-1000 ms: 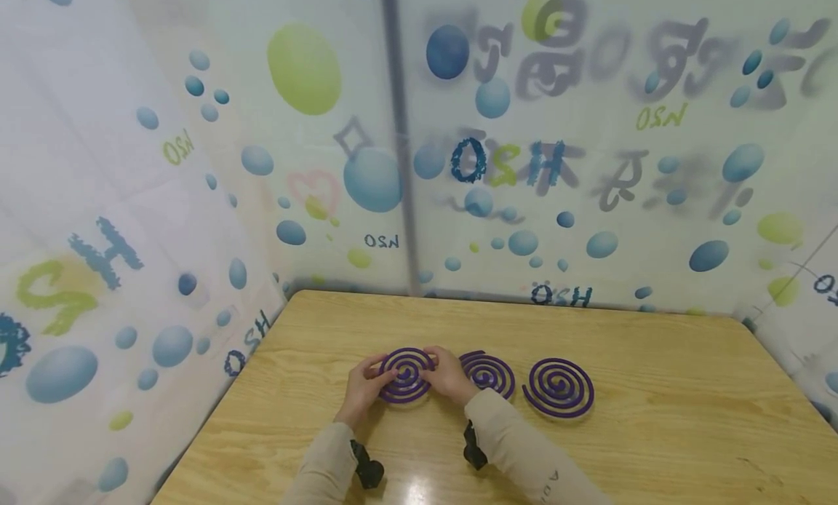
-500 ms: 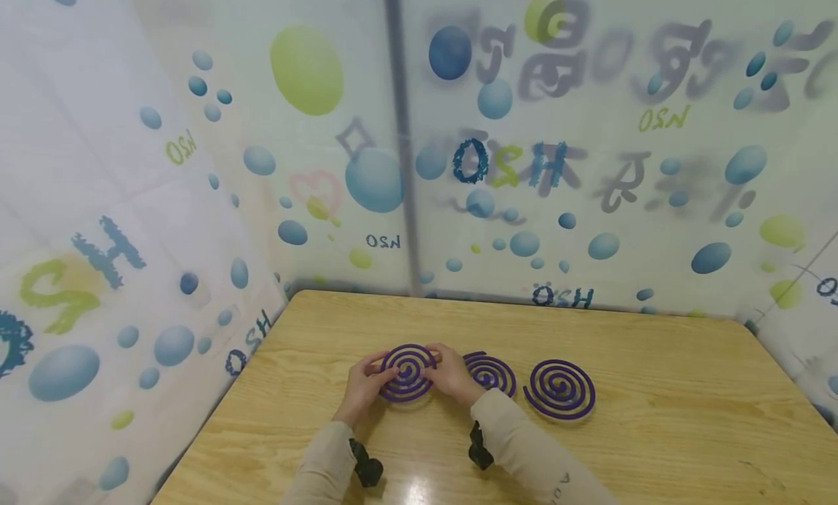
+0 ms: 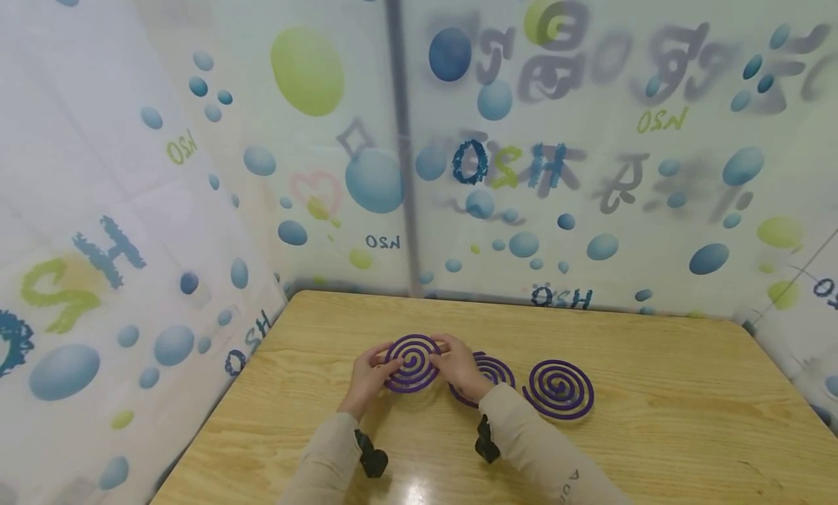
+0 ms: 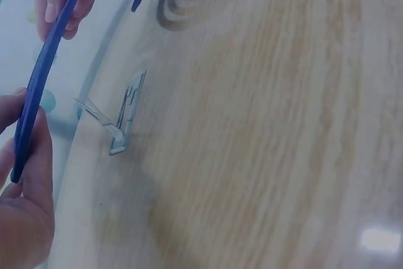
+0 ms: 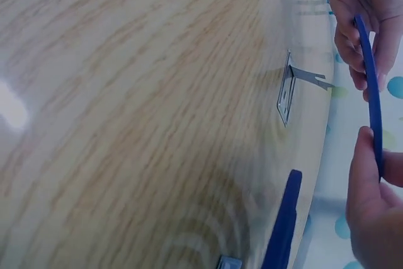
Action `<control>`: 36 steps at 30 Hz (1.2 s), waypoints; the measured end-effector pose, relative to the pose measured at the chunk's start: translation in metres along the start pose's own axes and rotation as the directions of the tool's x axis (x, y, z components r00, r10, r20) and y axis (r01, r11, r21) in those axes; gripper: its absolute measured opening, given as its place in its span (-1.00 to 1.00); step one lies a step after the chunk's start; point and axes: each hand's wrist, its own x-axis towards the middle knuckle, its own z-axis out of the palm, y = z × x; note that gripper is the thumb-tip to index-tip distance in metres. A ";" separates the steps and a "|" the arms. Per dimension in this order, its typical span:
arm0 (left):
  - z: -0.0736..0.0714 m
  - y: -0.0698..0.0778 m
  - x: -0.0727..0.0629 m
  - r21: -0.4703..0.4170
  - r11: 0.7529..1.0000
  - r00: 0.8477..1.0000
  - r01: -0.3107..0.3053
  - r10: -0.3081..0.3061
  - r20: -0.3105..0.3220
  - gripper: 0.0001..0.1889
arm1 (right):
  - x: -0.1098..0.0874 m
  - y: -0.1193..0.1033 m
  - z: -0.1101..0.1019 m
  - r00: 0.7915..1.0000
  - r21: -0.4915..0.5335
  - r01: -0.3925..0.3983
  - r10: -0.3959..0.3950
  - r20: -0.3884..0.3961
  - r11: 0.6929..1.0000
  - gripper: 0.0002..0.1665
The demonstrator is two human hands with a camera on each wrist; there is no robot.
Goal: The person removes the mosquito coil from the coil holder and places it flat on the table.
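A purple mosquito coil (image 3: pixel 412 361) is held between both hands above the table. My left hand (image 3: pixel 368 380) pinches its left edge, thumb on the near face and fingers behind. At the opposite edge my right hand (image 3: pixel 460 367) pinches it the same way. Both wrist views show the coil edge-on as a thin, slightly bowed strip. Below it on the table stands a small metal coil stand (image 4: pixel 119 135) with a raised, forked prong. A second coil (image 3: pixel 503 374) lies just right of my right hand, which partly covers it.
A third purple coil (image 3: pixel 560 388) lies farther right, close beside the second one. Part of another metal piece (image 5: pixel 230 262) shows under the second coil in the right wrist view. The wooden table (image 3: pixel 655 403) ends at patterned curtains (image 3: pixel 589 257) behind and at the left.
Both hands have lifted the held coil a little and shifted it slightly right and away from the body. More of the second coil's lower left side shows. The third coil stays in place.
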 end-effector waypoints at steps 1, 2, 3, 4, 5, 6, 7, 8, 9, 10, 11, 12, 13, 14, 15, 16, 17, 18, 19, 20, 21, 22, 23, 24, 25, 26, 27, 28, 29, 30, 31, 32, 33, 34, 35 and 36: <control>0.001 0.001 0.001 -0.007 1.000 1.000 0.002 -0.002 -0.003 -0.51 | 0.001 0.000 -0.001 1.000 0.007 -0.007 0.007 -0.004 1.000 -0.54; 0.002 0.001 0.002 -0.015 1.000 1.000 0.002 -0.002 -0.006 -0.52 | 0.002 0.000 -0.001 1.000 0.016 -0.010 0.010 -0.009 1.000 -0.55; 0.002 0.002 0.003 -0.026 1.000 1.000 0.002 -0.002 -0.006 -0.53 | 0.003 0.001 -0.002 1.000 0.025 -0.018 0.018 -0.014 1.000 -0.55; 0.002 0.002 0.004 -0.035 0.999 1.000 -0.005 0.005 -0.001 -0.53 | 0.004 0.001 -0.003 1.000 0.033 -0.020 0.021 -0.017 0.999 -0.55; 0.003 0.003 0.004 -0.049 0.999 1.000 -0.001 0.001 -0.001 -0.54 | 0.005 0.001 -0.003 1.000 0.047 -0.023 0.024 -0.019 0.999 -0.55; 0.003 0.003 0.005 -0.061 0.998 1.000 0.001 -0.001 0.002 -0.54 | 0.006 0.001 -0.004 0.999 0.062 -0.028 0.029 -0.023 0.998 -0.55; 0.003 0.004 0.006 -0.077 0.997 1.000 0.003 -0.003 0.007 -0.55 | 0.007 0.001 -0.004 0.999 0.081 -0.032 0.034 -0.026 0.996 -0.55; 0.002 0.004 0.006 -0.084 0.996 1.000 0.004 -0.003 0.010 -0.56 | 0.008 0.000 -0.005 0.999 0.096 -0.035 0.037 -0.029 0.995 -0.54; 0.002 0.005 0.007 -0.088 0.996 1.000 0.010 -0.009 0.013 -0.56 | 0.008 0.000 -0.005 0.999 0.103 -0.037 0.041 -0.031 0.994 -0.54; 0.001 0.005 0.007 -0.091 0.996 1.000 0.017 -0.016 0.013 -0.57 | 0.009 -0.001 -0.006 0.999 0.111 -0.037 0.041 -0.035 0.993 -0.54; 0.001 0.005 0.008 -0.096 0.995 1.000 0.025 -0.024 0.014 -0.57 | 0.010 -0.001 -0.006 0.998 0.112 -0.036 0.041 -0.039 0.993 -0.53; 0.000 0.006 0.008 -0.099 0.995 0.999 0.031 -0.030 0.016 -0.58 | 0.012 -0.001 -0.006 0.998 0.110 -0.036 0.041 -0.044 0.993 -0.53; 0.000 0.006 0.008 -0.100 0.995 0.999 0.029 -0.027 0.019 -0.58 | 0.013 -0.001 -0.007 0.998 0.110 -0.032 0.037 -0.048 0.993 -0.53; 0.000 0.007 0.009 -0.102 0.994 0.999 0.034 -0.032 0.020 -0.58 | 0.015 -0.001 -0.007 0.998 0.106 -0.031 0.037 -0.053 0.994 -0.53; 0.000 0.007 0.009 -0.105 0.994 0.999 0.038 -0.036 0.021 -0.58 | 0.016 -0.001 -0.007 0.998 0.108 -0.033 0.039 -0.058 0.994 -0.53; 0.000 0.008 0.010 -0.111 0.993 0.999 0.040 -0.037 0.023 -0.58 | 0.018 0.000 -0.008 0.997 0.113 -0.035 0.042 -0.063 0.993 -0.53; 0.000 0.008 0.010 -0.115 0.992 0.999 0.043 -0.040 0.025 -0.58 | 0.019 0.000 -0.008 0.997 0.118 -0.038 0.046 -0.066 0.992 -0.53; 0.000 0.008 0.010 -0.119 0.992 0.998 0.052 -0.050 0.023 -0.59 | 0.020 0.000 -0.009 0.996 0.124 -0.039 0.048 -0.072 0.992 -0.53; 0.001 0.009 0.011 -0.121 0.991 0.998 0.053 -0.050 0.025 -0.59 | 0.022 0.001 -0.009 0.996 0.125 -0.039 0.049 -0.078 0.991 -0.53; 0.001 0.009 0.011 -0.125 0.990 0.998 0.063 -0.061 0.024 -0.60 | 0.023 0.001 -0.010 0.995 0.122 -0.038 0.049 -0.085 0.992 -0.53; 0.001 0.009 0.012 -0.124 0.990 0.998 0.064 -0.061 0.025 -0.60 | 0.024 0.002 -0.010 0.995 0.119 -0.036 0.047 -0.092 0.992 -0.54; 0.002 0.009 0.012 -0.128 0.989 0.998 0.068 -0.065 0.026 -0.60 | 0.025 0.002 -0.011 0.994 0.116 -0.034 0.046 -0.099 0.993 -0.54; 0.002 0.009 0.012 -0.134 0.988 0.997 0.073 -0.070 0.026 -0.60 | 0.026 0.003 -0.011 0.993 0.109 -0.032 0.044 -0.107 0.993 -0.54; 0.002 0.009 0.013 -0.140 0.988 0.998 0.068 -0.064 0.029 -0.59 | 0.027 0.004 -0.012 0.993 0.106 -0.029 0.041 -0.114 0.994 -0.55; 0.003 0.008 0.013 -0.148 0.987 0.998 0.067 -0.063 0.029 -0.59 | 0.028 0.005 -0.013 0.992 0.100 -0.026 0.038 -0.121 0.995 -0.56; 0.003 0.008 0.013 -0.153 0.986 0.998 0.065 -0.062 0.027 -0.59 | 0.029 0.005 -0.013 0.992 0.096 -0.022 0.034 -0.125 0.995 -0.56; 0.003 0.008 0.014 -0.159 0.985 0.998 0.060 -0.058 0.023 -0.59 | 0.030 0.005 -0.013 0.991 0.097 -0.025 0.038 -0.130 0.995 -0.56; 0.003 0.008 0.015 -0.165 0.985 0.998 0.057 -0.055 0.017 -0.59 | 0.031 0.005 -0.013 0.990 0.099 -0.031 0.044 -0.134 0.995 -0.56; 0.003 0.007 0.015 -0.168 0.985 0.999 0.051 -0.049 0.011 -0.59 | 0.031 0.005 -0.014 0.990 0.103 -0.033 0.047 -0.137 0.994 -0.57; 0.003 0.007 0.016 -0.169 0.985 0.999 0.042 -0.042 0.005 -0.59 | 0.032 0.005 -0.013 0.989 0.107 -0.036 0.051 -0.140 0.994 -0.57; 0.004 0.007 0.017 -0.169 0.985 0.999 0.037 -0.038 -0.008 -0.59 | 0.033 0.005 -0.013 0.989 0.109 -0.037 0.052 -0.141 0.993 -0.57; 0.004 0.007 0.017 -0.168 0.986 1.000 0.021 -0.024 -0.020 -0.60 | 0.033 0.005 -0.013 0.988 0.117 -0.043 0.059 -0.143 0.992 -0.58; 0.004 0.007 0.018 -0.174 0.985 0.999 0.014 -0.020 -0.033 -0.61 | 0.034 0.004 -0.013 0.987 0.128 -0.049 0.068 -0.145 0.990 -0.58; 0.004 0.007 0.018 -0.178 0.984 0.999 0.010 -0.018 -0.047 -0.62 | 0.034 0.004 -0.013 0.987 0.134 -0.048 0.068 -0.145 0.990 -0.58; 0.004 0.007 0.018 -0.184 0.983 0.998 0.005 -0.016 -0.062 -0.63 | 0.034 0.004 -0.013 0.988 0.135 -0.041 0.060 -0.141 0.990 -0.58; 0.004 0.006 0.019 -0.190 0.982 0.997 0.002 -0.017 -0.076 -0.64 | 0.034 0.003 -0.013 0.989 0.135 -0.034 0.053 -0.139 0.990 -0.59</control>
